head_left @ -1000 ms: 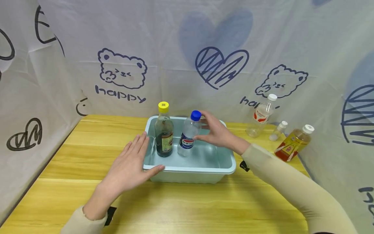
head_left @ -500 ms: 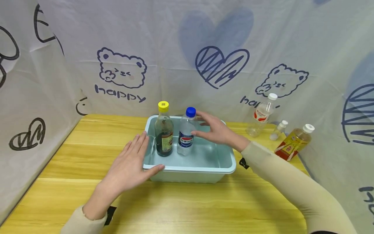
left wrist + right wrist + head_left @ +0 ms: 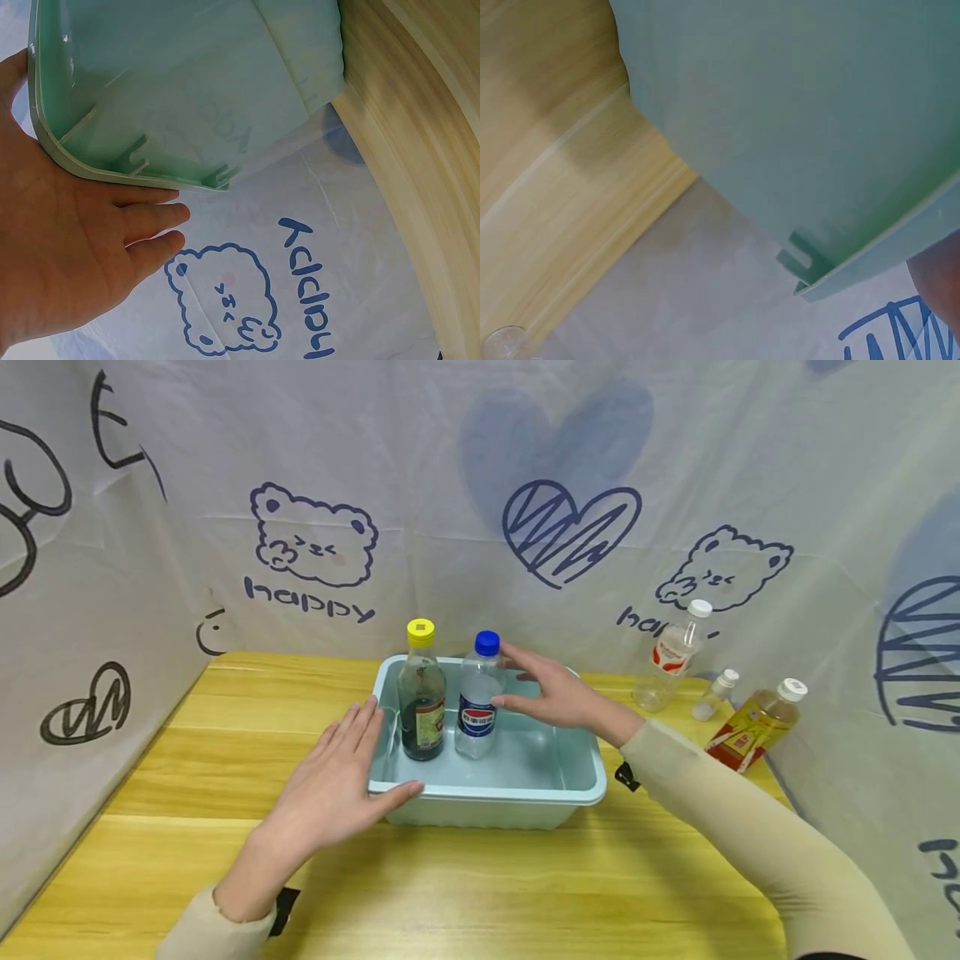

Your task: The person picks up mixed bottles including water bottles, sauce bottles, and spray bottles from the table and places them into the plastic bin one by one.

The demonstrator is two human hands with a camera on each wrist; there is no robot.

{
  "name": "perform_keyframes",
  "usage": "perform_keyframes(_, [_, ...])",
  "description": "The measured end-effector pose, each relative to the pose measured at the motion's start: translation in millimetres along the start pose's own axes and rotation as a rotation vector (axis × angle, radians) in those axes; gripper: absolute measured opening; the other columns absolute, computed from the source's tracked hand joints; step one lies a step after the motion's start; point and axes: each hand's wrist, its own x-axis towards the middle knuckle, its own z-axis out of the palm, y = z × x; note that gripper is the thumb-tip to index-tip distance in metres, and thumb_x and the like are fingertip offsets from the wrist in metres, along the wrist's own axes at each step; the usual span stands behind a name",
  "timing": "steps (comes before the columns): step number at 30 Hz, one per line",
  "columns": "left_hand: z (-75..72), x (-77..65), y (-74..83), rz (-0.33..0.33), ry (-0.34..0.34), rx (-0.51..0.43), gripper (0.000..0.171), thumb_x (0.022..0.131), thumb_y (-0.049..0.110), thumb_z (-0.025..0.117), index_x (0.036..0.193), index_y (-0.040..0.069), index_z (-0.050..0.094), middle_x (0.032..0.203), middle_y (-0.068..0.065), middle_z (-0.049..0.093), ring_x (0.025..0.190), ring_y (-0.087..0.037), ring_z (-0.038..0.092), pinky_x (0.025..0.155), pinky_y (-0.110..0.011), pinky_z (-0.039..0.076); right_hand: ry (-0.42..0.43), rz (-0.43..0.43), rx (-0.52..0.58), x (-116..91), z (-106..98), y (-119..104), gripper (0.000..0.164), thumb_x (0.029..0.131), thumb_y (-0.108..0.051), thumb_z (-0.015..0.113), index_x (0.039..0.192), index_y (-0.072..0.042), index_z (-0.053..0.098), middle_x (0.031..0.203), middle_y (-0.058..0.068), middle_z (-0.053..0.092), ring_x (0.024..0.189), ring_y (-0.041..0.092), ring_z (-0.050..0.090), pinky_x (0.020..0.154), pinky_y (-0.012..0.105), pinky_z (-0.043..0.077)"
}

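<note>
A pale blue plastic basin stands on the wooden table. Inside, a glass bottle of dark sauce with a yellow cap is upright at the left. Right beside it stands a clear plastic drink bottle with a blue cap. My right hand holds this drink bottle from the right, thumb in front and fingertips partly hidden behind it. Along the basin's left end lies my left hand, fingers straight and thumb over the front rim. The left wrist view shows those straight fingers against the basin's outside.
To the right on the table stand a clear bottle with a white cap, a small white-capped vial and a yellow-labelled bottle of amber drink. A printed cloth hangs behind and at both sides.
The drink bottle has gone from tilted to upright and shifted slightly left, nearer the sauce bottle. My right hand has moved a little left with it. The left hand stays put.
</note>
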Motion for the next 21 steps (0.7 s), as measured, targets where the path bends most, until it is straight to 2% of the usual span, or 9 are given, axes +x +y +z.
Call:
perform_keyframes(5, [-0.5,-0.1,0.3,-0.004,-0.005,-0.002,0.119,0.09,0.086,0.043,0.162,-0.005,0.022,0.173,-0.019,0.01,0.158,-0.041,0.015,0.128,-0.058,0.018,0.019,-0.01,0.006,-1.8,-1.0,0.3,0.088,0.099,-0.03,0.074,0.167,-0.013,0.021,0.17,0.011,0.029,0.144,0.036,0.048,0.115,0.051,0.045])
perform_keyframes(11, [0.7,-0.3,0.5,-0.001,0.006,-0.009,0.118,0.091,0.085,0.045,0.162,-0.005,0.022,0.173,-0.02,0.01,0.158,-0.043,0.016,0.127,-0.058,0.018,0.07,-0.071,0.052,-6.8,-3.1,0.9,0.086,0.099,-0.024,0.073,0.167,-0.015,0.022,0.17,0.007,0.029,0.145,0.035,0.047,0.116,0.052,0.044])
perform_keyframes(17, [2.9,-0.3,0.9,-0.005,0.001,-0.003,0.119,0.09,0.087,0.043,0.163,-0.005,0.02,0.173,-0.019,0.009,0.158,-0.042,0.015,0.128,-0.057,0.017,0.123,-0.108,0.077,-17.9,-5.5,-0.3,0.083,0.1,-0.021,0.072,0.167,-0.015,0.024,0.17,0.006,0.031,0.146,0.036,0.046,0.116,0.054,0.044])
perform_keyframes(21, [4.2,-1.2,0.8,-0.002,0.008,-0.005,0.118,0.09,0.085,0.045,0.162,-0.005,0.021,0.173,-0.02,0.01,0.158,-0.043,0.015,0.127,-0.058,0.017,0.174,-0.1,0.05,-28.9,-6.0,2.1,0.083,0.1,-0.023,0.072,0.167,-0.02,0.023,0.17,0.002,0.03,0.147,0.035,0.045,0.117,0.052,0.044])
